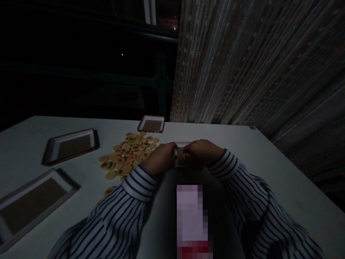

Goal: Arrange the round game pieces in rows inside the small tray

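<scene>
Both hands meet over a small white box (182, 145) on the white table (269, 172). My left hand (159, 158) is curled against the box's left side. My right hand (203, 153) is closed, pinching a round wooden chess piece (185, 156) at the box's front edge. A heap of several round wooden chess pieces (129, 153) with red and black characters lies just left of my left hand. Both arms wear blue-striped white sleeves.
Three shallow trays with dark bottoms lie on the table: a small one (151, 124) behind the heap, one at mid left (70, 145), one at near left (32, 201). A ribbed wall (256, 64) rises at the right. The room beyond is dark.
</scene>
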`<state>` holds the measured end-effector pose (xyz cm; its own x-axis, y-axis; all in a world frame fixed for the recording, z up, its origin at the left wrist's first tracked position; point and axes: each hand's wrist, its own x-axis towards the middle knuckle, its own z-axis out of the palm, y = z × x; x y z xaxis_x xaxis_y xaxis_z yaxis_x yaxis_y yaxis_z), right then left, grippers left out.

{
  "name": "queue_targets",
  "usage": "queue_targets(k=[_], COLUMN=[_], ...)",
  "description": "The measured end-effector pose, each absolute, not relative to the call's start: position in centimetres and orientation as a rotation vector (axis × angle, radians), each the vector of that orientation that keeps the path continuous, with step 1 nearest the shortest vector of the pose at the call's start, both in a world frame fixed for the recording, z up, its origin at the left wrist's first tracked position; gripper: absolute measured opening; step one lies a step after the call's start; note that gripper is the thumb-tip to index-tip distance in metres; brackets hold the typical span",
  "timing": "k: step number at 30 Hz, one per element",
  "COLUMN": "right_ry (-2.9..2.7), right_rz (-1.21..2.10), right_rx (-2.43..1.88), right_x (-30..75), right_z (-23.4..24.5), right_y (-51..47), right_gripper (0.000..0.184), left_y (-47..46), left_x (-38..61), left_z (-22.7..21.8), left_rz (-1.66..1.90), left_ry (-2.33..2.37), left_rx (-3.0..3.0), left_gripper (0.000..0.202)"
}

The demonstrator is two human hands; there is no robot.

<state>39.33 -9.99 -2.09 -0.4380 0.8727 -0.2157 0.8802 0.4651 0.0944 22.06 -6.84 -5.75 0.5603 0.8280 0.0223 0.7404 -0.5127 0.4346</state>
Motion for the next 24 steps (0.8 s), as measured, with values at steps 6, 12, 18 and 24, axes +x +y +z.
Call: queue_targets(k=[6, 12, 18, 24], right_ry=[2.476, 2.487, 2.508, 2.441], right_rz=[-0.077, -0.072, -0.077, -0.104], right_rx=[1.483, 1.474, 1.442, 1.437], right_x=[38.9, 39.0, 39.1, 38.9], right_z=[-2.7, -3.1, -3.2, -3.3], right_y=[-9.8, -9.8, -9.7, -9.6], right_gripper=[0.031, 0.034, 0.034, 0.032], left_y=[-6.9, -6.9, -7.1, -7.1], left_x=[22.2, 22.2, 22.0, 22.2], left_z=[-5.8, -6.0, -5.8, -5.7], left_rz=[0.283, 0.279, 0.290, 0.245], left_ry=[1.266, 1.271, 1.152, 1.215], left_rx=[2.453, 2.419, 2.441, 2.408], left_gripper=[0.032, 0.035, 0.036, 0.033])
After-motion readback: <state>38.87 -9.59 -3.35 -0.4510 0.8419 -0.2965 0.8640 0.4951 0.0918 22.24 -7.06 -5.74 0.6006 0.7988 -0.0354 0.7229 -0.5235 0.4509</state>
